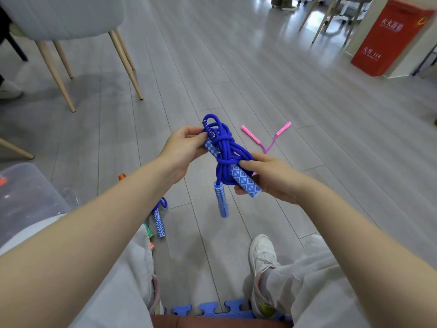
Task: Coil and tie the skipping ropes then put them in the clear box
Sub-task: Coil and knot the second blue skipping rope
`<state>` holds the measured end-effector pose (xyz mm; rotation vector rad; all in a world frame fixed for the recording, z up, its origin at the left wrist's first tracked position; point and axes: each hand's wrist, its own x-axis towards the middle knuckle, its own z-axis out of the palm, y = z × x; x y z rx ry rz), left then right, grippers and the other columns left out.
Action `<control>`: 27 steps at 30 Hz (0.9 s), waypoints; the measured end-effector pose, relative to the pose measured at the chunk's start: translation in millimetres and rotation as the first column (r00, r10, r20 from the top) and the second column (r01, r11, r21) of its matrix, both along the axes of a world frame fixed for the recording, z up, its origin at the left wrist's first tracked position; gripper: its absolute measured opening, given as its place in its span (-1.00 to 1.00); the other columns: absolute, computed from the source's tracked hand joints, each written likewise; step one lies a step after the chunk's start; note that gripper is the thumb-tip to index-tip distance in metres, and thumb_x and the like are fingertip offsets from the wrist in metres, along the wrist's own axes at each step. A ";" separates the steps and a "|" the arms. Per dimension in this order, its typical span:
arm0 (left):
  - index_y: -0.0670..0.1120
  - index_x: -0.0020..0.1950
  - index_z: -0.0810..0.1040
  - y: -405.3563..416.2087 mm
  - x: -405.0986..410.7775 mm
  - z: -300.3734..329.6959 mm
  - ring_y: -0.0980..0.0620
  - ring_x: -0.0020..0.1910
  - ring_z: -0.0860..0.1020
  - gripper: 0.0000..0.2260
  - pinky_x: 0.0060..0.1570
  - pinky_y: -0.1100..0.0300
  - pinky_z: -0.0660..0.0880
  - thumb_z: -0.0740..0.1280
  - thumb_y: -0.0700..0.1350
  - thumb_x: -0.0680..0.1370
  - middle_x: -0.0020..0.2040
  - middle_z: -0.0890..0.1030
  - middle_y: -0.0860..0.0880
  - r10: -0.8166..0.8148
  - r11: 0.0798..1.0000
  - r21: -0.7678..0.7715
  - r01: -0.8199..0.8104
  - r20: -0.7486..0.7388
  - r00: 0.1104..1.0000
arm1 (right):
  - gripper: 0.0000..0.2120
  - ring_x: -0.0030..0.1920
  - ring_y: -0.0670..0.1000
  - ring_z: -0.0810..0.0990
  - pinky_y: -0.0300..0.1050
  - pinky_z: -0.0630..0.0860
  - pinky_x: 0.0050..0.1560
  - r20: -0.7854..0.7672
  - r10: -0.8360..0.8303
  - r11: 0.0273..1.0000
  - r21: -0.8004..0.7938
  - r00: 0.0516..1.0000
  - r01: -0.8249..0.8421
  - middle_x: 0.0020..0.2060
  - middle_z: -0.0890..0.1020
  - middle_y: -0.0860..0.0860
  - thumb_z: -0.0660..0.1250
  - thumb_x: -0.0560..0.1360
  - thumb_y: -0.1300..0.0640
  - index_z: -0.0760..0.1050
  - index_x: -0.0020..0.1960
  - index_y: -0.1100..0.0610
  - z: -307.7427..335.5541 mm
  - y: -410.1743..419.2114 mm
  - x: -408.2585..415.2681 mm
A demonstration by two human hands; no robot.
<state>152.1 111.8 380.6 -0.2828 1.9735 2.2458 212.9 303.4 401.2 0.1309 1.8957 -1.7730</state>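
A coiled, knotted blue skipping rope (pixel 224 143) hangs in front of me above the floor. My left hand (pixel 183 147) pinches its upper end beside a patterned handle. My right hand (pixel 269 177) grips another blue-and-white handle (pixel 246 181) at the bundle's lower end. A third blue handle (pixel 221 200) dangles below the coil. A pink skipping rope (pixel 267 136) lies on the floor beyond my hands. The clear box (pixel 26 188) stands at the left edge, partly hidden by my left arm.
More rope handles, blue (pixel 159 222), green (pixel 147 229) and orange (pixel 121 177), lie on the floor by my left knee. A grey chair (pixel 63 17) with wooden legs stands at the back left. A red cabinet (pixel 390 36) is at the back right. Blue foam mat (pixel 212 308) under my feet.
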 end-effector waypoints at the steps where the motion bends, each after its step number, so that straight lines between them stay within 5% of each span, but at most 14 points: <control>1: -0.14 0.03 0.48 2.2 2.9 -0.1 0.02 -0.12 0.64 -0.93 -0.07 0.21 0.60 0.32 -0.27 0.57 -0.04 0.60 -0.11 -0.005 1.000 0.005 0.005 -0.001 1.000 | -0.77 -0.15 0.14 0.62 0.11 0.62 0.09 0.006 -0.014 1.000 -0.012 1.000 0.014 0.00 0.62 0.18 0.20 0.64 0.21 0.48 0.26 0.21 -0.2 -2.8 -0.3; 6: -0.15 0.23 0.35 8.1 8.3 2.8 0.02 -0.26 0.65 -0.67 -0.19 0.19 0.58 0.36 -0.30 0.52 -0.07 0.59 -0.12 -0.018 0.995 0.096 0.010 0.083 0.996 | -0.73 -0.11 0.18 0.61 0.09 0.61 0.03 0.009 -0.088 0.992 -0.088 0.996 0.089 0.07 0.60 0.24 0.21 0.63 0.24 0.43 0.31 0.21 3.5 -9.3 -1.2; 12: -0.21 0.18 0.42 12.3 13.9 8.1 -0.05 -0.08 0.64 -0.74 -0.10 0.15 0.60 0.37 -0.29 0.53 0.10 0.56 -0.19 -0.177 0.968 0.187 0.168 0.037 0.983 | -0.67 -0.12 0.14 0.61 0.07 0.64 -0.11 0.029 -0.114 0.984 -0.132 0.993 0.117 0.01 0.61 0.20 0.13 0.58 0.36 0.45 0.30 0.20 5.4 -3.0 0.3; 15: -0.24 0.25 0.46 4.8 13.4 14.2 -0.06 -0.04 0.63 -0.73 -0.05 0.17 0.59 0.26 -0.29 0.55 0.08 0.59 -0.19 -0.301 0.891 0.381 0.245 0.094 0.949 | -0.68 -0.18 0.12 0.59 -0.06 0.59 -0.24 0.009 -0.159 0.975 -0.152 0.987 0.159 -0.01 0.61 0.22 0.14 0.58 0.33 0.45 0.30 0.18 3.5 -4.4 0.7; 18: -0.21 0.22 0.45 -1.5 13.3 18.3 -0.10 -0.02 0.57 -0.64 0.14 0.11 0.50 0.31 -0.08 0.48 0.03 0.55 -0.18 -0.390 0.811 0.532 0.243 0.181 0.903 | -0.69 -0.23 0.09 0.55 -0.11 0.52 -0.31 -0.046 -0.163 0.983 -0.099 0.986 0.157 -0.03 0.58 0.21 0.15 0.59 0.30 0.44 0.30 0.16 2.2 -8.5 -1.1; 21: -0.19 0.35 0.44 1.2 13.6 13.2 -0.21 0.26 0.53 -0.42 0.32 -0.08 0.43 0.38 0.15 0.47 0.26 0.55 -0.25 -0.413 0.826 0.486 0.285 0.178 0.893 | -0.70 -0.22 0.06 0.51 -0.11 0.51 -0.30 -0.043 -0.048 0.999 0.009 0.998 0.049 -0.06 0.57 0.16 0.16 0.59 0.27 0.45 0.30 0.14 1.1 -11.5 0.0; 24: -0.15 0.14 0.56 6.8 16.3 15.2 -0.11 0.01 0.65 -0.70 0.03 0.00 0.61 0.39 -0.01 0.50 0.04 0.67 -0.13 -0.321 0.871 0.449 0.202 0.207 0.924 | -0.74 -0.24 0.02 0.53 -0.09 0.52 -0.30 -0.050 0.073 0.989 0.134 0.996 -0.066 -0.08 0.57 0.12 0.17 0.60 0.17 0.41 0.28 0.08 -0.2 -14.0 2.3; 27: -0.15 -0.12 0.54 7.3 11.7 16.9 0.01 -0.15 0.57 -0.94 -0.05 0.12 0.57 0.34 -0.18 0.54 -0.26 0.59 -0.02 -0.220 0.883 0.459 0.102 0.213 0.952 | -0.69 -0.17 0.03 0.56 -0.05 0.58 -0.22 -0.105 0.086 0.931 0.363 0.991 -0.042 0.03 0.58 0.08 0.19 0.61 -0.06 0.32 0.32 -0.03 -7.2 -18.4 1.2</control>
